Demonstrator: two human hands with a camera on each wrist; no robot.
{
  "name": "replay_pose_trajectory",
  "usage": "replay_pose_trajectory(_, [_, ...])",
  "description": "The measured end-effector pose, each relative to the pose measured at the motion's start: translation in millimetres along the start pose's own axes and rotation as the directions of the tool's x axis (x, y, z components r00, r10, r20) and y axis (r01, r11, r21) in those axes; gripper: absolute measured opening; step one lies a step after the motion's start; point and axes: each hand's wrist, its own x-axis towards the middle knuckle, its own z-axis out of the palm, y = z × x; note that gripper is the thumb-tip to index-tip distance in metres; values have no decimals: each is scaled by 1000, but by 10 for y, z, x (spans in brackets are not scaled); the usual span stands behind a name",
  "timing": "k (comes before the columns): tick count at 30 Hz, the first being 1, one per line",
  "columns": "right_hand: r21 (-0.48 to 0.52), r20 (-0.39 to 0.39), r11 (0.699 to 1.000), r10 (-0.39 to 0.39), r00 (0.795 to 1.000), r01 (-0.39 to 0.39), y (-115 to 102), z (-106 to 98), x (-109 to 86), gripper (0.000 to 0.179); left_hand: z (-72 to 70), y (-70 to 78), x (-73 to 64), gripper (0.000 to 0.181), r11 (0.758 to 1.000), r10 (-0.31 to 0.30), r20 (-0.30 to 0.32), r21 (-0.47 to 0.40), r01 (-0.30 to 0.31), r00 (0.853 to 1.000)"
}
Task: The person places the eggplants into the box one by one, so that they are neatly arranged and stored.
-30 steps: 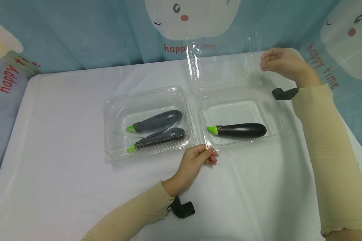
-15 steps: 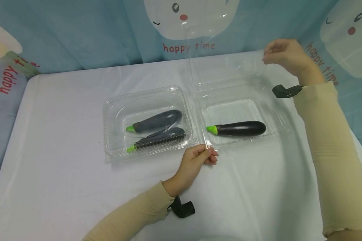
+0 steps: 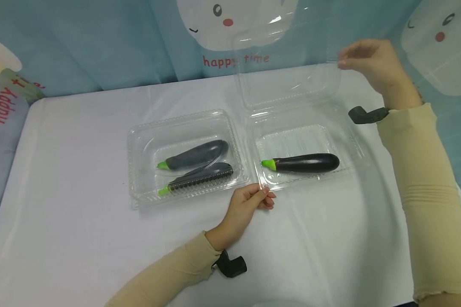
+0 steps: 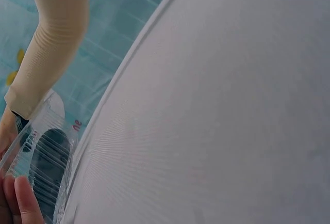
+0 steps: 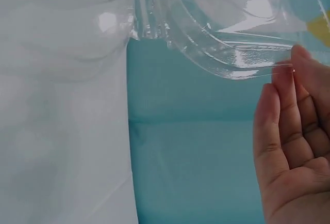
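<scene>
A clear plastic clamshell box stands open on the white table in the head view, one eggplant (image 3: 307,163) with a green stem lying in its base (image 3: 292,138). My left hand (image 3: 240,209) pinches the near left corner of that base between thumb and fingers. At the far right, my right hand (image 3: 376,68) holds the edge of the raised lid (image 3: 284,89). The right wrist view shows thumb and fingertips of the right hand (image 5: 294,131) pinching the lid's rim (image 5: 237,66). In the left wrist view, the eggplant (image 4: 50,167) shows dark through the ribbed plastic wall.
Left of the open box sits a closed clear box (image 3: 176,128) with two eggplants inside, one farther (image 3: 196,154) and one nearer (image 3: 203,175). The white tabletop (image 3: 80,213) reaches back to a blue printed curtain (image 3: 111,42), which also hangs at both sides.
My right hand has moved up and slightly right in the head view, carrying the lid's edge with it. My left hand keeps its grip on the base corner.
</scene>
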Motion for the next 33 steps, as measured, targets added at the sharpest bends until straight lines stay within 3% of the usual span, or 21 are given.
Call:
replay_pose_trajectory(3, [5,-17,998,-61,998,61,15,25,-2,17,0,1,-1,22,1000,-8,2,-5,8,1000])
replay_pose_trajectory(8, [113,-48,985,-128,991,133,43,34,-5,16,1,-4,-8,22,1000,1,6,-10,-1,1000])
replay_pose_trajectory(14, [182,-97,973,-127,987,143,-27,47,-2,15,-6,6,-8,21,1000,-8,6,-7,8,1000])
replay_pose_trajectory(20, [185,-85,961,-194,977,207,-68,79,12,22,-14,5,-10,19,1000,-15,5,-1,15,1000])
replay_pose_trajectory(33, [312,-100,926,-191,976,213,-126,99,80,25,-21,9,-9,20,1000,-12,9,-6,12,1000])
